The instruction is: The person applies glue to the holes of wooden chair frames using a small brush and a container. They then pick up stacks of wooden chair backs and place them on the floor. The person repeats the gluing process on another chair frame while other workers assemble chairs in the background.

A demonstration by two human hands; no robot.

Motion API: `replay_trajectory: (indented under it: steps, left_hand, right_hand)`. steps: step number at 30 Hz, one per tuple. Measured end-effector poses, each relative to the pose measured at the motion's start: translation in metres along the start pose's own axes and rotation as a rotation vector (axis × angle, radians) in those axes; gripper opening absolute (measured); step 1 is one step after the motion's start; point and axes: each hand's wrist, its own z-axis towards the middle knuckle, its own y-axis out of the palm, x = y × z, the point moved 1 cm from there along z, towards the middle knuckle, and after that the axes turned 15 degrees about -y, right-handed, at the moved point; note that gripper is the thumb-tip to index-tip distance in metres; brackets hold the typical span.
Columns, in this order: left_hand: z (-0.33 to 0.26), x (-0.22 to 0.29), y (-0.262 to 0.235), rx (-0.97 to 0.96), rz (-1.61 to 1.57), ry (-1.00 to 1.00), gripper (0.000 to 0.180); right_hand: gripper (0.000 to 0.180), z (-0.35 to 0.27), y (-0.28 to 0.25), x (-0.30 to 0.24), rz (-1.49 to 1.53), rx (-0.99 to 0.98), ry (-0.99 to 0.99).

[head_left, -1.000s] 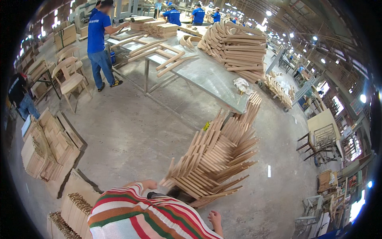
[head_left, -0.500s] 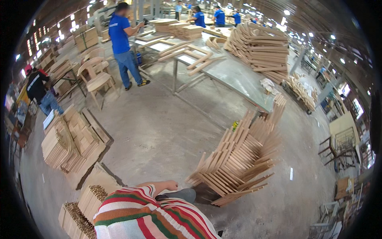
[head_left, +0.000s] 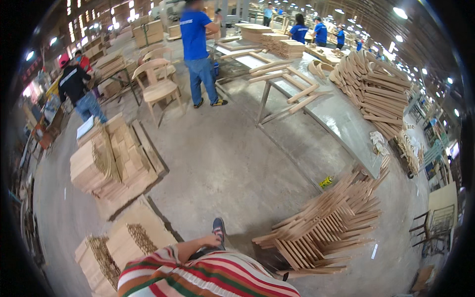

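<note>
Slat pile, one, criss-crossed on the floor to the right of the fingers of the left hand: its near end lies near them, apart from contact, and its long axis runs obliquely ahead and rightward from them. The right hand is out of view, so which hand is nearer cannot be told. The left fingers look loosely bent; how far they open is too small to judge, and nothing shows in their hold. Slats overlap too much to count. Just ahead of the fingers: one shoe. To their left: two board stacks, side by side. Farther left and ahead: one larger board pile. Ahead and right: one yellow container, then one metal-topped table, bearing one heap of curved parts. Farthest ahead, leftward: two chairs and one blue-shirted co-worker standing beside the table.
</note>
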Motion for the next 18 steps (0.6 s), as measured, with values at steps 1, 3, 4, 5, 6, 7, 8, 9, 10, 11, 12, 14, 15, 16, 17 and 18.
replay_trajectory:
  steps: [1, 3, 4, 5, 6, 7, 8, 9, 10, 11, 12, 14, 15, 16, 17, 18]
  left_hand:
    - [-0.002, -0.014, -0.01, 0.0, -0.083, -0.056, 0.045]
    - [-0.001, -0.042, -0.04, -0.008, -0.139, -0.212, 0.044]
    - [-0.004, -0.061, -0.055, 0.128, -0.103, -0.192, 0.043]
    - [-0.002, -0.081, -0.07, 0.071, -0.156, -0.306, 0.043]
    - [-0.001, -0.1, -0.087, 0.058, -0.147, -0.363, 0.041]
    - [0.001, -0.118, -0.106, 0.162, 0.091, -0.082, 0.041]
    - [0.008, -0.134, -0.115, 0.172, -0.008, -0.195, 0.041]
    - [0.007, -0.153, -0.129, 0.194, -0.072, -0.338, 0.041]
    - [0.002, -0.169, -0.146, 0.215, -0.132, -0.484, 0.041]
    - [0.004, -0.176, -0.164, 0.237, -0.217, -0.526, 0.04]
    - [0.007, -0.178, -0.181, 0.251, -0.317, -0.561, 0.039]
    - [0.005, -0.188, -0.203, 0.295, -0.534, -0.67, 0.038]
    - [0.009, -0.191, -0.208, 0.335, -0.643, -0.647, 0.037]
    - [0.009, -0.195, -0.212, 0.379, -0.685, -0.627, 0.037]
    - [0.008, -0.199, -0.217, 0.427, -0.727, -0.608, 0.037]
    - [0.017, -0.194, -0.216, 0.453, -0.785, -0.569, 0.037]
  right_hand:
    - [0.042, 0.014, 0.0, -0.012, -0.064, -0.073, 0.006]
    - [0.042, 0.044, 0.0, -0.039, -0.174, -0.216, 0.001]
    - [0.043, 0.059, -0.002, -0.054, -0.228, -0.281, -0.025]
    - [0.043, 0.074, -0.004, -0.069, -0.291, -0.342, -0.066]
    - [0.043, 0.087, -0.006, -0.084, -0.356, -0.393, -0.1]
    - [0.041, 0.107, -0.015, -0.096, -0.356, -0.256, -0.331]
    - [0.041, 0.124, -0.026, -0.111, -0.412, -0.128, -0.544]
    - [0.041, 0.139, -0.034, -0.14, -0.358, -0.078, -0.444]
    - [0.04, 0.153, -0.044, -0.172, -0.296, -0.034, -0.342]
    - [0.039, 0.167, -0.053, -0.184, -0.3, 0.055, -0.381]
    - [0.038, 0.182, -0.061, -0.192, -0.304, 0.148, -0.421]
    - [0.039, 0.201, -0.066, -0.226, -0.202, 0.124, -0.418]
    - [0.039, 0.207, -0.069, -0.234, -0.172, 0.112, -0.407]
    - [0.04, 0.211, -0.064, -0.241, -0.234, 0.065, -0.448]
    - [0.04, 0.215, -0.058, -0.249, -0.294, 0.016, -0.491]
    - [0.041, 0.217, -0.061, -0.248, -0.377, -0.023, -0.512]
